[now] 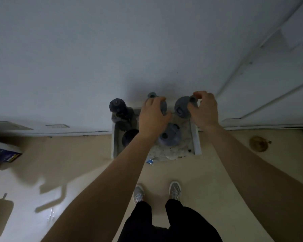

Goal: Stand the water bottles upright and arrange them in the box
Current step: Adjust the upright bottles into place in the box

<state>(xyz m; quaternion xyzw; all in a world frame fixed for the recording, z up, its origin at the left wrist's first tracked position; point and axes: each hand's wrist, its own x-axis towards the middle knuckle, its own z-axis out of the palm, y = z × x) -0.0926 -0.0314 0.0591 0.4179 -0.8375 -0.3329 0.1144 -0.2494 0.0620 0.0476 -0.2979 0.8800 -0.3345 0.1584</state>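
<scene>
A shallow white box [196,138] stands on the floor against the wall. Several grey-blue water bottles stand upright in it, seen from above. My left hand [152,117] grips the top of the back middle bottle [162,103]. My right hand [205,110] grips the top of the back right bottle [182,107]. A dark bottle [117,106] stands at the back left, another dark one [129,139] at the front left, and a blue-lidded one [169,137] sits in front between my hands.
White wall [77,58] rises directly behind the box, with a door frame [252,67] to the right. A blue-and-white carton [2,151] lies on the beige floor at left. A brown stain [258,143] marks the floor at right. My feet [157,191] stand before the box.
</scene>
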